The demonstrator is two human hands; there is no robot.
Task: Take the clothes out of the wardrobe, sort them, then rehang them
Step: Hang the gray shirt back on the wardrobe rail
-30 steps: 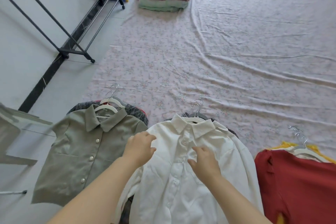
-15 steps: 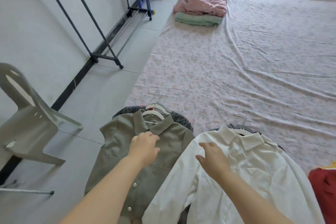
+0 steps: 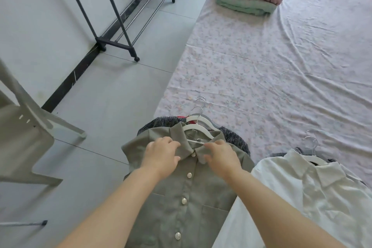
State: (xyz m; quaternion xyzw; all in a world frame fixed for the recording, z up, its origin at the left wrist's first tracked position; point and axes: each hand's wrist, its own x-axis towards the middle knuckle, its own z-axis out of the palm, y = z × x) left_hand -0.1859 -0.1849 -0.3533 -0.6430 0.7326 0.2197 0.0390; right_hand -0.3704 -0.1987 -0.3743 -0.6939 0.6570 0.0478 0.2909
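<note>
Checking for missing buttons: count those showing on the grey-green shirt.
4 buttons, in a line down the shirt front: one at the collar, one just below, one beside the pocket, one lowest. More may lie beyond the frame.

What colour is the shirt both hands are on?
The shirt is grey-green; the head view shows it.

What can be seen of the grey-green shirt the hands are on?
The grey-green shirt is a short-sleeved woven top with a pointed collar, shiny round buttons done up down the front and a chest pocket. It lies front up on a white hanger, hook pointing away, atop a dark patterned garment at the edge of the floral sheet. The left hand and right hand each pinch a collar flap. A white shirt touches its side by the right arm.
</note>
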